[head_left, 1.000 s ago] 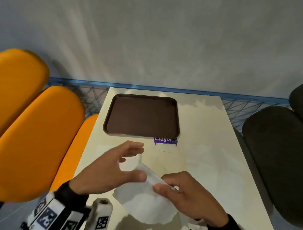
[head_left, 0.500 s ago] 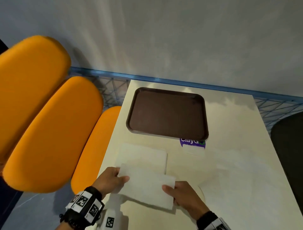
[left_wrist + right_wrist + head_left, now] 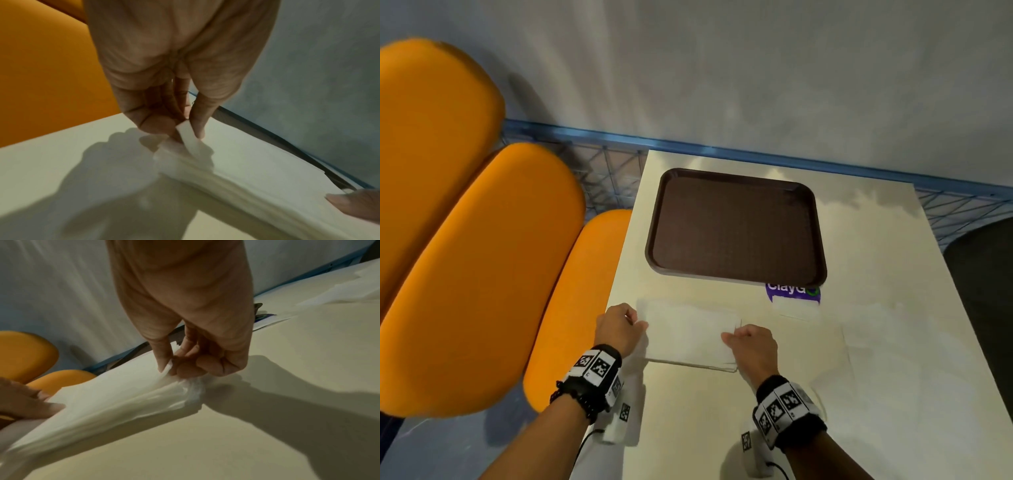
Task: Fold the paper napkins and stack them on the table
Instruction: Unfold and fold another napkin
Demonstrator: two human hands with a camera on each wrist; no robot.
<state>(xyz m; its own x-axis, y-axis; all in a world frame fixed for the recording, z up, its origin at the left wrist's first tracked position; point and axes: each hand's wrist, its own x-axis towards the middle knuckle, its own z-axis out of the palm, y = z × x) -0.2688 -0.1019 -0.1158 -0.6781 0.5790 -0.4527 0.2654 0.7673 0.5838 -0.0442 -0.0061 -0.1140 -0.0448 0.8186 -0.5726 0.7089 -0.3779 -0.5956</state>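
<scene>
A folded white napkin [image 3: 688,334] lies over a stack of folded napkins [image 3: 690,362] near the table's left edge. My left hand [image 3: 619,327] pinches the napkin's left corner [image 3: 188,131] between thumb and fingers. My right hand [image 3: 751,344] pinches its right corner [image 3: 169,367] the same way. The held napkin [image 3: 115,395] is stretched between both hands just above the stack [image 3: 257,183]. More unfolded napkins [image 3: 873,346] lie spread on the table to the right.
A dark brown tray [image 3: 736,226] sits at the back of the cream table [image 3: 722,428], with a purple sticker [image 3: 792,293] at its front edge. Orange chairs [image 3: 482,274] stand along the left side, a dark chair [image 3: 983,294] on the right.
Both hands carried the folded napkin forward and to the left and lowered it onto the stack. The head view shifted left and downward.
</scene>
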